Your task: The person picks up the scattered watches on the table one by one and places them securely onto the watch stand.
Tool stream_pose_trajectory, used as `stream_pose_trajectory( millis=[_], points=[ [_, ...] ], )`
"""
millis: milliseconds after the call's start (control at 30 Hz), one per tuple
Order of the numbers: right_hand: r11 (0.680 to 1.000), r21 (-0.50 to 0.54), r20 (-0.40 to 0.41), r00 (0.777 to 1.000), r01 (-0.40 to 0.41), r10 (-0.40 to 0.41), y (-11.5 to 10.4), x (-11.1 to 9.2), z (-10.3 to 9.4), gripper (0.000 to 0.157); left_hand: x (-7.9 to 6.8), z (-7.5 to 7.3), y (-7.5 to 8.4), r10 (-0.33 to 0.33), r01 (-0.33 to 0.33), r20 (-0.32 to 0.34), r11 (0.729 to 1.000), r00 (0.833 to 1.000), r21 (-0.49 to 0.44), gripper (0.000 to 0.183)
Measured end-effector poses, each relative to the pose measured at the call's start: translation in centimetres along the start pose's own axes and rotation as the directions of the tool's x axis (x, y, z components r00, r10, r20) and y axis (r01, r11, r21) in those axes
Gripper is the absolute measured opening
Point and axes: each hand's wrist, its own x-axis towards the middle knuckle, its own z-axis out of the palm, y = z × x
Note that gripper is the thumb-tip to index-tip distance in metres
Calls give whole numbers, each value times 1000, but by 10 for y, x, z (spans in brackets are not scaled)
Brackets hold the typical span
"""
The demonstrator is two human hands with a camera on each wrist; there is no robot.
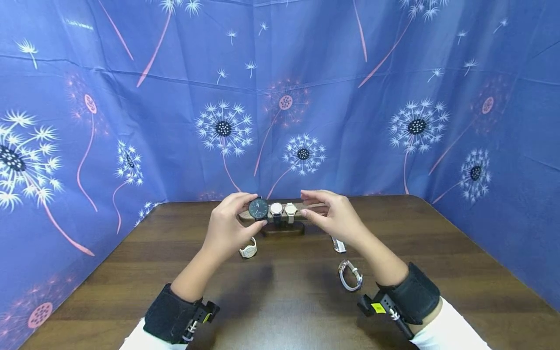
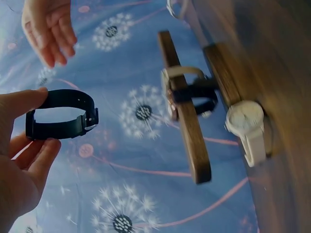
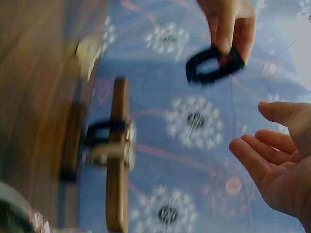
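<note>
My left hand (image 1: 228,219) pinches a black wristwatch (image 1: 258,208) by its case between thumb and fingers; its dark dial faces the head camera. In the left wrist view the black strap (image 2: 68,131) is buckled into a loop. My right hand (image 1: 334,215) is held apart from it with fingers extended and nothing in them. Between the hands stands a wooden watch stand (image 2: 192,141), its bar carrying two watches: a white-faced one on a dark strap (image 1: 276,209) and a pale one on a light strap (image 1: 290,210).
A cream watch (image 1: 248,250) lies on the wooden table (image 1: 280,301) left of the stand's base (image 1: 283,229). On the right lie a watch with a light strap (image 1: 350,275) and another small watch (image 1: 339,244). A blue dandelion-print cloth (image 1: 350,121) hangs behind and at both sides.
</note>
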Motion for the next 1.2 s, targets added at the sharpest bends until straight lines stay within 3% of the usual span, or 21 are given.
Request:
stream_pose_trajectory(
  millis=[167, 367, 567, 700, 900, 1000, 1100, 1200],
  points=[
    [992, -37, 37, 992, -117, 119, 23, 6, -24, 38, 5, -4, -17, -28, 27, 87, 1000, 996, 6, 50],
    [970, -189, 45, 985, -154, 165, 53, 16, -43, 37, 16, -9, -39, -84, 89, 152, 996, 985, -27, 47],
    [938, -310, 115, 973, -155, 198, 79, 24, -57, 37, 30, -13, -60, -178, 171, 253, 984, 951, 47, 48],
    [908, -397, 196, 954, -136, 229, 90, 31, -62, 39, 36, -15, -77, -225, 202, 350, 974, 909, 100, 47],
    [844, -532, 299, 920, -61, 254, 101, 44, -56, 37, 42, -15, -95, -299, 254, 483, 954, 823, 158, 41],
    [819, -572, 354, 891, -33, 284, 105, 49, -48, 39, 42, -10, -105, -336, 284, 528, 942, 780, 180, 39],
    [815, -579, 401, 863, -22, 308, 107, 51, -39, 43, 40, -6, -115, -368, 317, 562, 929, 741, 190, 40],
    [827, -562, 434, 843, -25, 320, 108, 53, -30, 47, 38, -3, -124, -406, 361, 567, 912, 717, 197, 42]
  ],
)
